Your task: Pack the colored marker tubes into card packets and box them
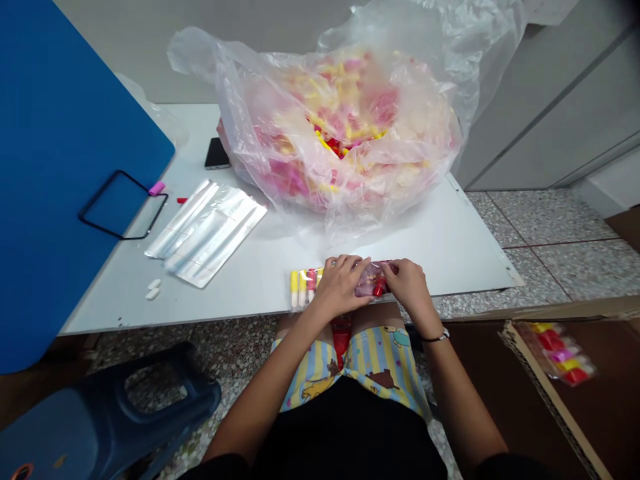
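At the table's front edge lies a clear plastic bag (295,303) holding a row of short white sticks with yellow and red sleeves. My left hand (337,287) is closed over the middle of this bag, hiding some of the sticks. The bag's right end is pinched between the thumb and fingers of my right hand (407,287). Between my hands, a red piece (379,287) shows through the crumpled plastic. Whether it is fully inside the bag I cannot tell.
A big translucent sack (300,167) of coloured pieces stands at the back. Flat clear bags (213,230), a phone (217,154) and two white pieces (153,289) lie left. A filled packet (563,353) sits in the cardboard box (547,400); a blue stool (125,400) stands lower left.
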The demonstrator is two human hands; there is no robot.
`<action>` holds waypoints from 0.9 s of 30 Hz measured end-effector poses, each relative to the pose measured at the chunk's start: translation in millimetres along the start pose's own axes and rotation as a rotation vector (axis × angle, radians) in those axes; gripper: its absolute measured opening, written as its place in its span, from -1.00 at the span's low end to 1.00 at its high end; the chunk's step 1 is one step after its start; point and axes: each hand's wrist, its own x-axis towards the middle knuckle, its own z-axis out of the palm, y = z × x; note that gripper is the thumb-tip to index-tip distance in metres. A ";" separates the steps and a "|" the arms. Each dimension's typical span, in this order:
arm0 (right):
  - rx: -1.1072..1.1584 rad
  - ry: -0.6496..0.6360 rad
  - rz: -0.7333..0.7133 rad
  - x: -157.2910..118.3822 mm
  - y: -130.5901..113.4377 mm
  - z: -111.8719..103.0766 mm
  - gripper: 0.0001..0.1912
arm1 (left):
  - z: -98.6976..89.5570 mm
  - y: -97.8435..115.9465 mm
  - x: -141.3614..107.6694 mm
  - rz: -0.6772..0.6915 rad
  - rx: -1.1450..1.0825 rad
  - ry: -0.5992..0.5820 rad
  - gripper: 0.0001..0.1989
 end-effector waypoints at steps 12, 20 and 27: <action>0.735 -0.121 0.169 -6.1 13.1 16.1 -0.57 | 0.5 1.1 0.1 0.013 0.028 0.005 -0.28; 1.106 0.063 0.304 -8.3 6.2 14.6 -0.55 | 1.1 -0.2 0.0 0.017 0.028 0.008 -0.23; 0.744 0.026 0.290 -3.5 22.1 11.9 -0.64 | 2.4 -0.5 -0.5 0.028 0.035 0.003 -0.25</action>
